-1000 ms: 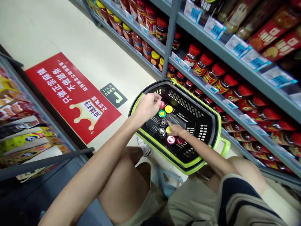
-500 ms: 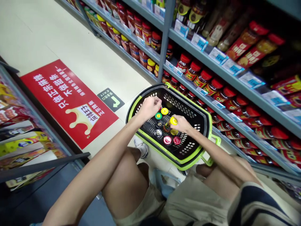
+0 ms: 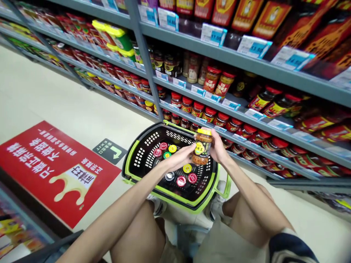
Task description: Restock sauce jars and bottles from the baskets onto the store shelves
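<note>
A glass jar [image 3: 202, 147] of reddish-brown sauce, with a yellow lid and a dark label, is held upright above the basket. My right hand [image 3: 218, 148] is closed around its right side. From the left, my left hand [image 3: 182, 156] grips the jar too, its fingertips partly hidden behind it. Below is a black shopping basket [image 3: 137, 153] with a lime-green rim. Jars stand in it, seen from above: red lids [image 3: 181, 181], a yellow lid [image 3: 172, 148], a green lid [image 3: 167, 155] and a black lid [image 3: 169, 176]. My left forearm covers some of the others.
Shelves of red-lidded jars [image 3: 210, 114] run along the right and back, with price tags [image 3: 214, 34] on their edges. A red floor sticker [image 3: 60, 171] and a green exit sign [image 3: 109, 150] lie on the floor at left. Another shelf [image 3: 19, 219] borders the lower left.
The yellow-lidded jar has come up out of the basket in my right hand. My left hand has moved from the basket's far left onto the jar. The view has tilted up towards the shelves.
</note>
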Demonstrator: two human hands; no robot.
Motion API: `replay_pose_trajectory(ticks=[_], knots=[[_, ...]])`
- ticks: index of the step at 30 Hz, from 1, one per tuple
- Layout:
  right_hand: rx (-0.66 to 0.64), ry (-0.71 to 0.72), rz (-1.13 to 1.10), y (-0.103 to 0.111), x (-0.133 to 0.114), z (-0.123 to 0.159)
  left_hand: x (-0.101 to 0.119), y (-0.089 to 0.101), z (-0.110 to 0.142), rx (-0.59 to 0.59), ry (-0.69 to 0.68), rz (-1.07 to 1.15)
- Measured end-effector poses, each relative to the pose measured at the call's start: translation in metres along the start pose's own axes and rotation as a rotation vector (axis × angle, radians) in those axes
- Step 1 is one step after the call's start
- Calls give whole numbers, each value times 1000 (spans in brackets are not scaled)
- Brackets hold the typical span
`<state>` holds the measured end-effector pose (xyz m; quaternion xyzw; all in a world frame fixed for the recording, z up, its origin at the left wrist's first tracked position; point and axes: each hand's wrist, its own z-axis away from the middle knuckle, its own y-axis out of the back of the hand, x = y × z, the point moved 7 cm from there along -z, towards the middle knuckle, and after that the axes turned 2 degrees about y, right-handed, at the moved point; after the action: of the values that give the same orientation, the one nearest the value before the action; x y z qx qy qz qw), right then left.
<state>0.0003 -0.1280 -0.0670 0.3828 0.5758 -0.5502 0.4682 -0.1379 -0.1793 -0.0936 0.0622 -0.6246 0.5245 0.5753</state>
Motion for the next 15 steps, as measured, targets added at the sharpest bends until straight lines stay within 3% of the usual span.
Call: replay_pose_trajectory(ticks=[3,8,12,15], knots=[[-60,-36,-111,5,1,0,-4,0,-16,54,-13,-49],[-29,-60,-156,30,8,-5,-7,4,-38,140,-74,-15],[-53,-17,-48,44,8,-2,-4,14,-42,239,-119,-10],[-98,29,72,41,13,1,3,24,-36,331,-172,-37]])
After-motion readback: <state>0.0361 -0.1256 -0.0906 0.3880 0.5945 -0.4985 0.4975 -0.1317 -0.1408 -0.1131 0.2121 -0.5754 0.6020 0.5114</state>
